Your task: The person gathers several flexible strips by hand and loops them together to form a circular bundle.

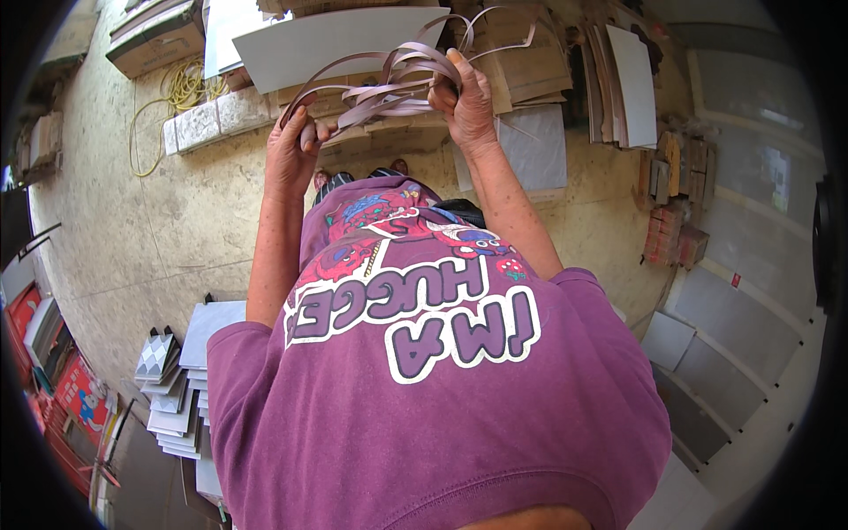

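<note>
Between my raised hands hangs a loosely coiled bundle of flat, pale purple-grey strapping [389,97], its loops running from one hand to the other. My left hand [296,146] is closed round the left end of the loops. The fingers of my right hand [466,102] are wrapped round the right side of the coil, thumb uppermost. From there a loose end of the strap curls away to the upper right. Beyond the coil lies a large white panel [309,46], partly hidden by the loops.
Left of the panel, a white wrapped block [216,122] lies near a tangled yellow cord [184,87]. Brown cardboard [528,66] and upright boards [632,88] are at the right. A grey sheet [533,148] rests on the floor. Stacked tile samples [172,406] stand at lower left.
</note>
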`<action>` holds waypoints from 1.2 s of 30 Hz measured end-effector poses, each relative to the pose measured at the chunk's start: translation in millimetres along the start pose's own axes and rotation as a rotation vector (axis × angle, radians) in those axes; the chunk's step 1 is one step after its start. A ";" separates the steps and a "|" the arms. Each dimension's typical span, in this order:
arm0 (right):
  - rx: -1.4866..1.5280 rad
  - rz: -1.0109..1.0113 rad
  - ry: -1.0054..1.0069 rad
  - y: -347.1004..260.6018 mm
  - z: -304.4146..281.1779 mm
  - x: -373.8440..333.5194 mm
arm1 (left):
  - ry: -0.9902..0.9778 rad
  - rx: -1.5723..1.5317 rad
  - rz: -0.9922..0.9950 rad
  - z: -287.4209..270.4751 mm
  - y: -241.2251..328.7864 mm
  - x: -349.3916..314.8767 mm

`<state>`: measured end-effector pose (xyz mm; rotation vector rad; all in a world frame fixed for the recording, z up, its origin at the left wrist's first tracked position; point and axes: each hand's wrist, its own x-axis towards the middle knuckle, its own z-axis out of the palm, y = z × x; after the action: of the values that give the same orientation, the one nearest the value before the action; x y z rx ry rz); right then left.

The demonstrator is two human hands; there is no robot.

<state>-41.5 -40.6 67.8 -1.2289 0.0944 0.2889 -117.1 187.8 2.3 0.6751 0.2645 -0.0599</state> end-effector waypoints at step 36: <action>0.115 0.079 -0.188 -12.4 0.7 -0.8 | -0.104 -0.200 0.121 -11.6 15.8 3.6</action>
<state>-39.0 -43.9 79.6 -1.0801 -0.0026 0.4607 -114.0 207.5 2.3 0.4862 0.1274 0.0472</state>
